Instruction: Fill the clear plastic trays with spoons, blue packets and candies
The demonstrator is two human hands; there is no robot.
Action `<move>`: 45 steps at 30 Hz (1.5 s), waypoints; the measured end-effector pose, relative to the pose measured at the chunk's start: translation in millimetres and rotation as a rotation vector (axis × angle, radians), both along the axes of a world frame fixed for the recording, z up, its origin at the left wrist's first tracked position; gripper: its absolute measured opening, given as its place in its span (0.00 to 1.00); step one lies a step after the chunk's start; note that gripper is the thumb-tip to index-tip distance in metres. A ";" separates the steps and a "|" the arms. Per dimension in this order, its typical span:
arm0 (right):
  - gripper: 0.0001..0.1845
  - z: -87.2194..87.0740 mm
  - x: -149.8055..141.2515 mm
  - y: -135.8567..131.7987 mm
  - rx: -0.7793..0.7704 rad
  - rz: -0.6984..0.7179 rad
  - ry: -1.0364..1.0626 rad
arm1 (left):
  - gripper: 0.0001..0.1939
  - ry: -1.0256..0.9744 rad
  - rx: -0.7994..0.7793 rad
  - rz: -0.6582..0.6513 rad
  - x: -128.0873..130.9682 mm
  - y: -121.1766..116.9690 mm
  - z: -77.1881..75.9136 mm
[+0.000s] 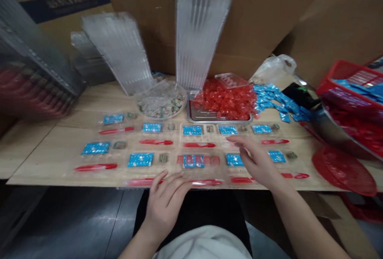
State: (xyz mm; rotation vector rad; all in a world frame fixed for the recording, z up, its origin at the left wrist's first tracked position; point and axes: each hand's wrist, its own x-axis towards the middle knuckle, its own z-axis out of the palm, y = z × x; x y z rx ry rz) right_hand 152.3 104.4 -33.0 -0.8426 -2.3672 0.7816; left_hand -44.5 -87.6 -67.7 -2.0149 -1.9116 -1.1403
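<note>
My left hand [168,198] lies at the table's front edge. Its fingers rest flat on the rim of a clear plastic tray. Over the trays right of centre is my right hand [257,162], fingers stretched out, with no held thing visible. Its fingertips partly cover a red stick-like piece. Two rows of clear trays hold blue printed packets [140,159], red stick-like pieces [199,145] and small greenish packets [163,157]. In the front middle tray, a red translucent strip [215,160] lies with a blue packet [193,161].
Behind the rows stand a round clear bowl [161,111] of small packets, a metal tray [206,116] heaped with red pieces [227,97], and loose blue packets [273,99]. Tall stacks of clear trays [199,36] rise behind. Red baskets [344,171] and a metal bowl [332,127] are at right.
</note>
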 end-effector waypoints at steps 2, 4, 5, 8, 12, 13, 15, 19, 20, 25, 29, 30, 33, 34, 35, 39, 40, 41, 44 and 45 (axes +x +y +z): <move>0.30 9.5 23.1 -8.0 -0.102 0.135 -0.103 | 0.14 0.040 0.046 -0.059 -7.9 0.8 20.5; 0.32 17.5 31.8 -21.5 -0.220 0.232 -0.110 | 0.15 0.009 0.083 -0.070 -13.4 5.2 40.5; 0.29 20.1 32.3 -26.9 -0.277 0.237 -0.054 | 0.14 -0.041 0.090 -0.058 -14.6 9.8 48.3; 0.17 20.8 35.2 -30.2 -0.443 0.108 0.257 | 0.08 -0.199 0.001 -0.082 -8.3 34.1 57.5; 0.15 12.5 69.8 -22.2 -0.731 -0.157 0.505 | 0.21 -0.480 -0.340 -0.380 29.8 80.2 41.3; 0.16 9.8 83.0 -21.6 -0.799 -0.243 0.530 | 0.25 -0.591 -0.433 -0.453 43.4 91.2 35.3; 0.19 4.7 110.6 -22.5 -0.907 -0.412 0.566 | 0.27 -0.822 -0.601 -0.535 71.8 110.9 25.4; 0.22 -4.6 159.1 -25.6 -0.917 -0.643 0.557 | 0.27 -1.116 -0.825 -0.540 120.4 142.1 19.3; 0.21 -7.2 168.6 -25.1 -0.882 -0.687 0.530 | 0.27 -1.149 -0.858 -0.531 129.8 148.9 19.3; 0.21 -28.3 199.2 -8.4 -0.677 -0.891 0.363 | 0.23 -1.122 -0.838 -0.443 166.8 187.5 6.2; 0.17 -49.1 206.7 8.7 -0.228 -1.068 0.012 | 0.19 -0.732 -0.686 -0.478 184.4 216.1 -10.8; 0.16 -53.1 206.9 10.7 -0.135 -1.086 -0.083 | 0.19 -0.596 -0.625 -0.473 186.3 218.9 -11.5; 0.19 -61.2 207.0 10.6 0.045 -1.104 -0.274 | 0.22 -0.210 -0.409 -0.407 187.1 211.2 -4.0; 0.20 -62.7 207.2 9.4 0.093 -1.111 -0.308 | 0.23 -0.103 -0.356 -0.401 186.5 204.1 0.1; 0.21 -63.7 207.5 8.2 0.138 -1.118 -0.333 | 0.24 -0.010 -0.324 -0.417 185.9 195.9 3.7; 0.24 -66.4 209.4 8.0 0.204 -1.101 -0.392 | 0.28 0.258 -0.337 -0.626 189.0 168.4 5.1; 0.24 -67.5 210.2 9.2 0.194 -1.090 -0.402 | 0.28 0.299 -0.338 -0.637 191.2 166.2 2.1; 0.24 -68.8 211.3 10.5 0.180 -1.081 -0.416 | 0.27 0.329 -0.337 -0.625 193.5 166.2 -1.5; 0.21 -71.2 215.9 13.7 0.122 -1.058 -0.497 | 0.24 0.361 -0.334 -0.574 197.8 173.5 -10.4; 0.20 -70.1 216.6 14.4 0.101 -1.037 -0.535 | 0.24 0.359 -0.348 -0.579 197.7 175.9 -11.3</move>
